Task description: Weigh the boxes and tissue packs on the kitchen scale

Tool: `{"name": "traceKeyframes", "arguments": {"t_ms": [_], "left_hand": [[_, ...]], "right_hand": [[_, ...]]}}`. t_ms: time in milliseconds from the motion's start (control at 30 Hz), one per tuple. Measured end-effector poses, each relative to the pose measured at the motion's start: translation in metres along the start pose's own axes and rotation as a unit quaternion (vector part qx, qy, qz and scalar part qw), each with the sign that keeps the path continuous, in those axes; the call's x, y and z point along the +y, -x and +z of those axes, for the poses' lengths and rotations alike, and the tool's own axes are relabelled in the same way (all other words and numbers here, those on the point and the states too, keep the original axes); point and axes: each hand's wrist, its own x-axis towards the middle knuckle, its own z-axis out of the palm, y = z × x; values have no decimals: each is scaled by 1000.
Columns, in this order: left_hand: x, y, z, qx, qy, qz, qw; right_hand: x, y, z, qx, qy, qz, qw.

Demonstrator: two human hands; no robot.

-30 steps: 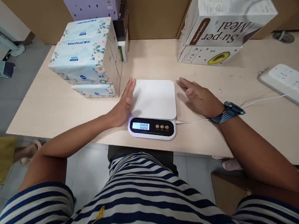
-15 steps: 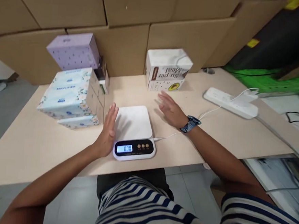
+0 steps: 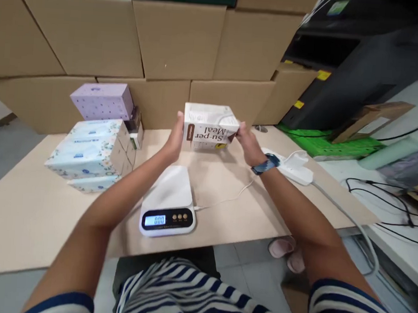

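Observation:
A white box printed "Su-per Meal" is held between my two hands near the back of the table. My left hand presses on its left end, and my right hand grips the right end with the fingertips at the corner. Beneath and behind it, a second box with an avocado picture shows in part. Whether the upper box is fully off the lower one is hard to tell. Under my left forearm stands a white kitchen scale, its lit display reading 0.00, partly covered by the arm.
Packs of tissues are stacked at the left, with a purple box behind. A white cable runs from the scale toward a power strip on the right. Cardboard boxes wall off the back.
Both hands have moved from beside the scale to the white box and closed on its two ends. The view has shifted, and the display still reads 0.00.

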Motion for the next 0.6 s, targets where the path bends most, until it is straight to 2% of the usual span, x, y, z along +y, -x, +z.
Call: {"name": "traceKeyframes", "arguments": {"t_ms": [33,100,200,267,333,433,500,600], "left_hand": [[1,27,-13,-10,-20,33,999],[3,87,-37,-15,-61,59,996],[1,167,-61,-6,-97,47,994],[-7,202,-72,14,-112,23,993],[-18,223,-83,34,-120,-3,992],[-34,236,-98,48,-106,-32,993],[-42,238,-105,79,-104,-34,991],[-51,231,-111,156,-139,-21,978]], "right_hand": [[-6,18,-3,-19,-17,3,1000],[-18,55,-6,-69,-45,4,997],[-24,105,2,-155,-72,-5,985],[-18,134,15,-184,-96,-11,978],[-8,157,28,-174,-103,-4,979],[2,175,39,-122,-77,17,989],[4,175,41,-85,-79,45,992],[6,158,45,-33,-86,87,992]]}}
